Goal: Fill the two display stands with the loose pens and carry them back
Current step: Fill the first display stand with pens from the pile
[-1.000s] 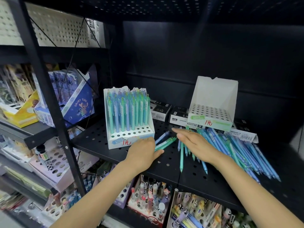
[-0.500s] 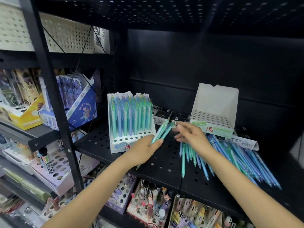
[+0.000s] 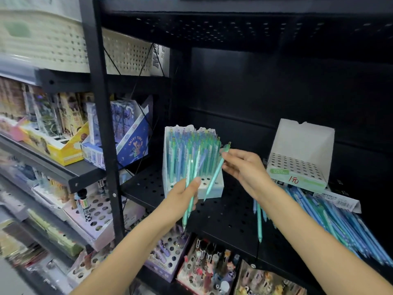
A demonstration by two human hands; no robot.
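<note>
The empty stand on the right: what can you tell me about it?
The empty stand is a white box, cardboard by the look of it, with a tall back flap folded upright and a sloping top full of round holes, none holding a pen. Its front bears a green label and a red handwritten price. It sits on the black shelf, right of the full stand, with loose pens piled in front. Neither hand touches it.
</note>
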